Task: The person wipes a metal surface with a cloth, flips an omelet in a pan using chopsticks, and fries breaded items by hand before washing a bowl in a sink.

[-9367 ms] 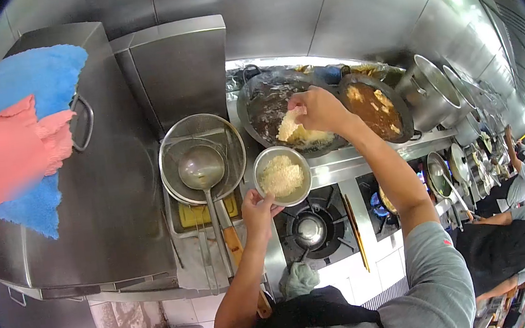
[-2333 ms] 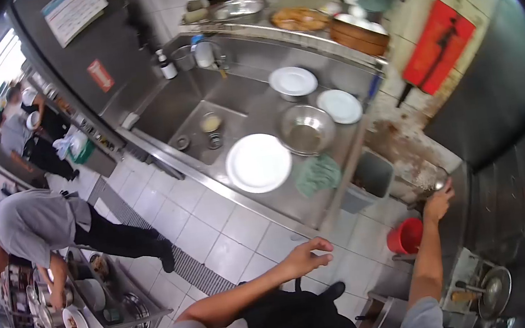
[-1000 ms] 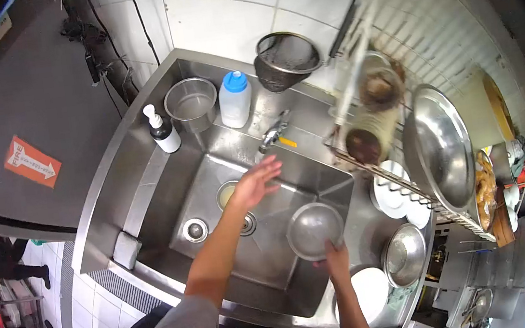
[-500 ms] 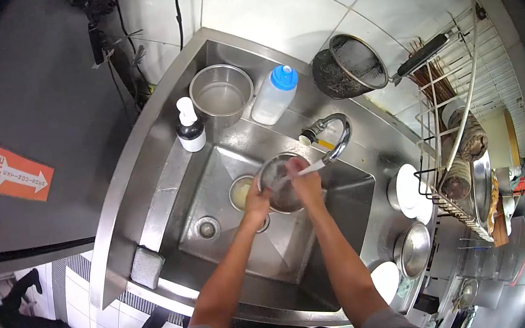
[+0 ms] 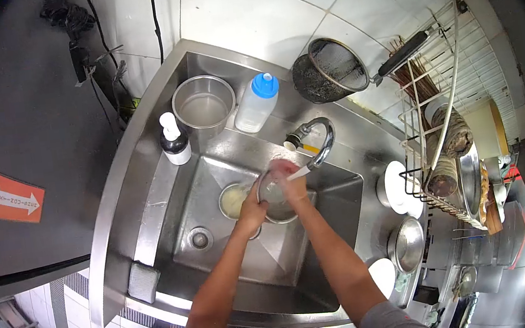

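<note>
A round metal bowl (image 5: pixel 277 205) is held over the sink (image 5: pixel 222 264), below the curved faucet (image 5: pixel 324 143), with water running at its right side. My left hand (image 5: pixel 253 210) grips the bowl's left rim. My right hand (image 5: pixel 291 183) is at the bowl's upper right, by the water stream; its fingers are blurred, and whether they hold anything cannot be made out. Another round container (image 5: pixel 233 200) with pale contents sits in the sink, just left of my left hand. The drain (image 5: pixel 199 238) lies at the lower left of the basin.
Behind the basin stand a pump bottle (image 5: pixel 175 150), a metal pot (image 5: pixel 204 105), a blue-capped bottle (image 5: pixel 257 107) and a dark strainer (image 5: pixel 330 70). White bowls (image 5: pixel 396 188), a metal bowl (image 5: pixel 407 244) and a wire rack (image 5: pixel 442 188) are at right. A scrubber (image 5: pixel 143 281) rests front left.
The view has shifted, so the sink items appear farther left. My right hand has moved slightly over the bowl and its fingers are more blurred. My left hand keeps its hold on the rim.
</note>
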Available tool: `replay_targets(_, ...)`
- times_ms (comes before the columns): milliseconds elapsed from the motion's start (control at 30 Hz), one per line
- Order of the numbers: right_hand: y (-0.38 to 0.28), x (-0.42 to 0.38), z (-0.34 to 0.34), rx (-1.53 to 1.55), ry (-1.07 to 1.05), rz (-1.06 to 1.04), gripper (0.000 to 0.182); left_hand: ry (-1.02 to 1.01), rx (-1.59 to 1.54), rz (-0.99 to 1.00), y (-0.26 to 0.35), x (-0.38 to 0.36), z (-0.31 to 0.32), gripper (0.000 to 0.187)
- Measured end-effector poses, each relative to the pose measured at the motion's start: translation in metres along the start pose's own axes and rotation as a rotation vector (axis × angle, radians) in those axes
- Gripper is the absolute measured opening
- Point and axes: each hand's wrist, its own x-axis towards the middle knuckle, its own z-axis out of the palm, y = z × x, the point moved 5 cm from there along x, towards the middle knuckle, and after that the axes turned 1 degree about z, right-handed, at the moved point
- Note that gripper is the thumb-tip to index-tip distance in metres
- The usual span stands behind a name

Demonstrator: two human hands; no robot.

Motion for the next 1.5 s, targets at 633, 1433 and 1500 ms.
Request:
replay_targets(633,-0.003,-0.021,0.024,-0.542,-0.298,-0.014,0.017,0.117,0.158,0.368,0.049,-0.013,-0.01,0.064)
replay_targets(1433,-0.003,-0.006,0.003,0.176,0.134,0.213,0.025,0.208,-0.303,-0.301,0.06,-0.02,0.014,0.038)
replay_targets(1500,-0.017,-0.011,0.012,0.198,-0.172,0.267,0.031,0.198,-0.302,-0.248,0.031,-0.003,0.015,0.039)
